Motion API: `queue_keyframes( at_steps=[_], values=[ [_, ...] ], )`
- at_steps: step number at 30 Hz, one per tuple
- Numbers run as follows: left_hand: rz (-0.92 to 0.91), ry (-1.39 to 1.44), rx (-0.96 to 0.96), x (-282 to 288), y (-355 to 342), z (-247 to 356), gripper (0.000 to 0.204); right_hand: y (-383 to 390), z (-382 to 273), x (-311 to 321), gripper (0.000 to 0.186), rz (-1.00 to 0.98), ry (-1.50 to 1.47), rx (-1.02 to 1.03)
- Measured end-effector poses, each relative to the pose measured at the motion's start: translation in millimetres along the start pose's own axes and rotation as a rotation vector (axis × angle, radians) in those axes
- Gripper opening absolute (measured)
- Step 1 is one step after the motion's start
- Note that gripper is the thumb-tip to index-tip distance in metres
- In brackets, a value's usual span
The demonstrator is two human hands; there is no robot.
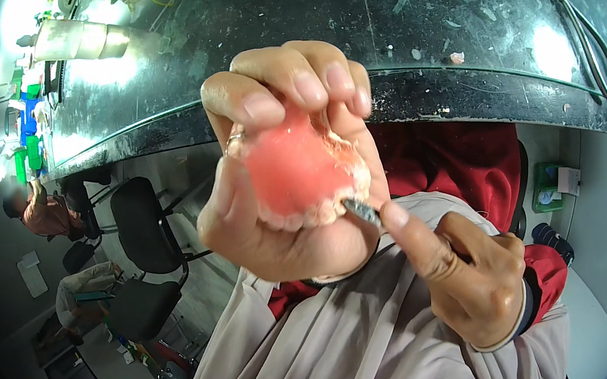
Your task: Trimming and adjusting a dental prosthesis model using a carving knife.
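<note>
A pink denture with a row of pale teeth along its lower edge rests in my left hand, held up before the table's near edge. The fingers of that hand curl over its top and the thumb lies along its left side. My right hand grips a slim dark metal carving tool with the index finger stretched along it. The tool's tip touches the teeth at the denture's lower right. The rest of the tool is hidden under my right hand.
The dark, scuffed glass-topped table spans the far side. Long dark metal tweezers lie at its right, and a small pinkish scrap near its edge. A translucent cup stands far left. Black chairs and another person are at left.
</note>
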State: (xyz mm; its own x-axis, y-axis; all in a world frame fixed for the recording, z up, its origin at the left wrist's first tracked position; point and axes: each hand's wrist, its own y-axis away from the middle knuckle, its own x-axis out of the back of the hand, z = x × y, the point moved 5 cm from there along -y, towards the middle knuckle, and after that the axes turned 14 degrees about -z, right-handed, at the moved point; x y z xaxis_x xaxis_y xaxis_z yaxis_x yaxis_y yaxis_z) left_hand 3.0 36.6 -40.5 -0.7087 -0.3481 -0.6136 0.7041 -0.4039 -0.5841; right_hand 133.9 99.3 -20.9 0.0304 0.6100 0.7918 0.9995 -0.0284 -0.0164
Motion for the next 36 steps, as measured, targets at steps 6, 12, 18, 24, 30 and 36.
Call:
queue_keyframes(
  at_steps=[6,12,18,24,30,36],
  values=[
    [-0.062,0.043,-0.005,-5,-10,25,0.017,-3,22,10,0.048,0.257,-0.199,0.150],
    [-0.214,0.595,0.417,-12,-25,-2,0.008,-14,10,39,0.051,0.040,-0.172,0.197],
    [-0.247,0.591,0.504,1,-11,0,0.012,-21,7,42,0.040,-0.146,-0.024,0.139],
    [-0.370,0.511,0.638,0,-16,-2,0.018,-32,0,53,0.038,-0.250,0.140,0.145],
    [-0.419,0.460,0.464,17,8,-5,0.022,-40,20,47,0.039,-0.463,-0.032,0.259],
    [-0.416,0.619,0.486,-10,-1,-24,0.041,-41,16,47,0.024,-0.224,-0.158,0.414]
  ],
)
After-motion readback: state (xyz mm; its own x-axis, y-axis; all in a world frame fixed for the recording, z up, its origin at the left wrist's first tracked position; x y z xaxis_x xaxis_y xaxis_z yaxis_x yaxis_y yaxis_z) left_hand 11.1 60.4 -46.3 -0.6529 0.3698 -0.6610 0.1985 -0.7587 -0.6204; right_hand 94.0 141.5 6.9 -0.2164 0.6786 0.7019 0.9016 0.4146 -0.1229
